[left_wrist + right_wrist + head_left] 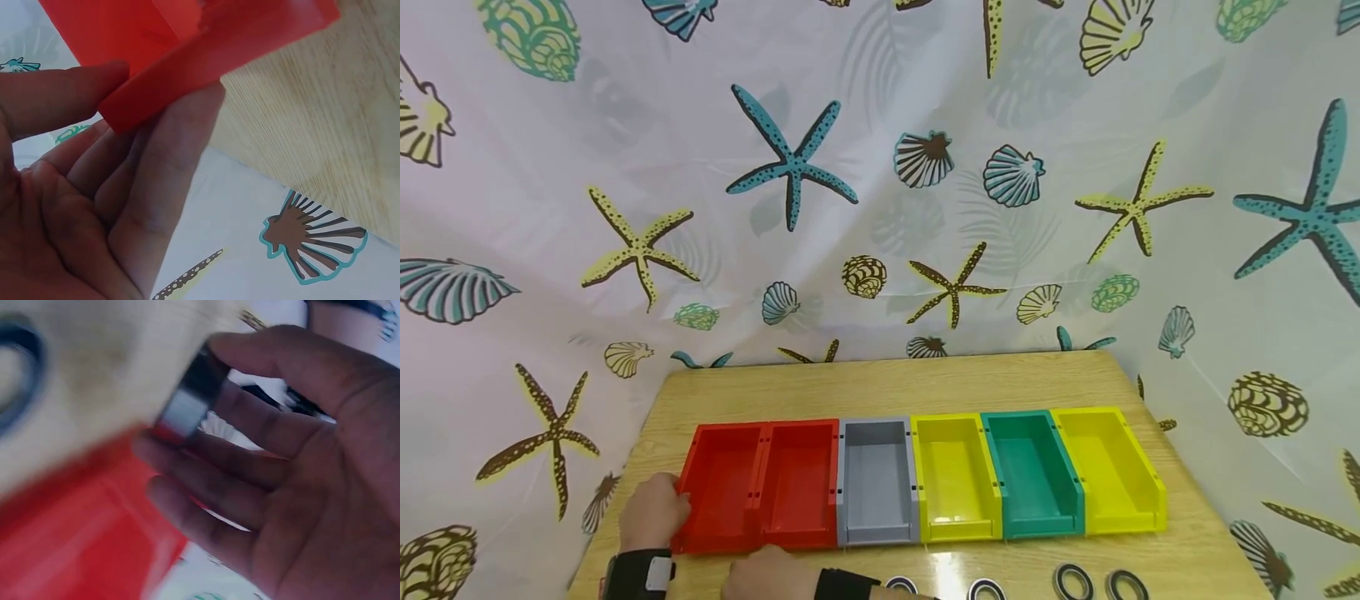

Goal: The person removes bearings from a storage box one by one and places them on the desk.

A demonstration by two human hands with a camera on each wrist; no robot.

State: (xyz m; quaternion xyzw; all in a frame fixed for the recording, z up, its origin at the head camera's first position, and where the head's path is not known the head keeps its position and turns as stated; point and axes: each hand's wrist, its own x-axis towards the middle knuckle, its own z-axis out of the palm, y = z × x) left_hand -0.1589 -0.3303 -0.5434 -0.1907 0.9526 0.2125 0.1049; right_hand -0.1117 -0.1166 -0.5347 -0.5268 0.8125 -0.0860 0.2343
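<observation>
At the left end of the bin row, my left hand grips the side of the outermost red bin. In the left wrist view, thumb and fingers pinch the edge of that red bin between them. My right hand is low in the head view, in front of the second red bin. Held by its rim between thumb and fingertips is a shiny metal bearing, seen edge-on in the right wrist view and hidden by the hand in the head view.
Right of the red bins stand a grey bin, a yellow bin, a green bin and another yellow bin. Several bearings lie along the table's near side. A patterned curtain surrounds the back and sides.
</observation>
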